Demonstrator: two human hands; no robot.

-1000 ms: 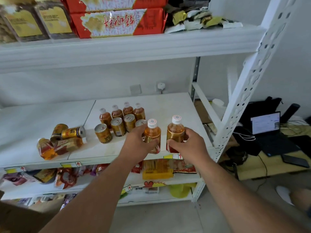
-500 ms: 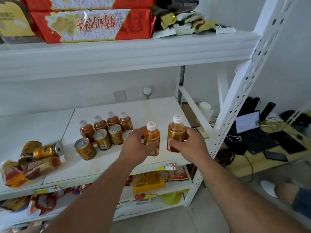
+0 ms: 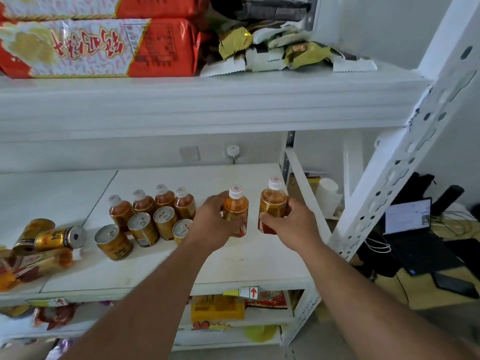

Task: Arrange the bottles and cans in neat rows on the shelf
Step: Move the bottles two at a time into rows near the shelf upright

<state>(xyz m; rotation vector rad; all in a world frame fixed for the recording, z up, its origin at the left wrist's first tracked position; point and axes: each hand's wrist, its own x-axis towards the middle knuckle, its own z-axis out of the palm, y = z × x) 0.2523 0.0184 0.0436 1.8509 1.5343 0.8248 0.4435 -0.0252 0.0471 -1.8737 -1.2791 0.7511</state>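
Two hands reach onto the middle white shelf (image 3: 233, 266). The left hand (image 3: 211, 224) has its grip curled round a small bottle of orange-brown drink (image 3: 235, 207) with a white cap. The right hand (image 3: 291, 224) has its grip curled round a second bottle (image 3: 272, 201) of the same kind. Both bottles are upright and just beside each other, with a small gap between them. I cannot tell if their bottoms touch the shelf.

To the left of the left hand, four more bottles (image 3: 153, 203) stand in a row at the back. Just in front of them, four gold cans (image 3: 142, 228) stand in a slanted row. The can nearest the left hand is partly hidden by it.

Further left, well apart from the rows, two gold cans (image 3: 59, 237) lie on their sides. A bottle (image 3: 39, 263) lies on its side next to them, blurry at the edge of the view.

On the top shelf are big red and white snack bags (image 3: 98, 48) and a pile of small gold and white packets (image 3: 280, 53). The lower shelf holds more packets (image 3: 218, 307). On the right, past the white shelf post (image 3: 405, 152), a laptop (image 3: 407, 216) sits open.
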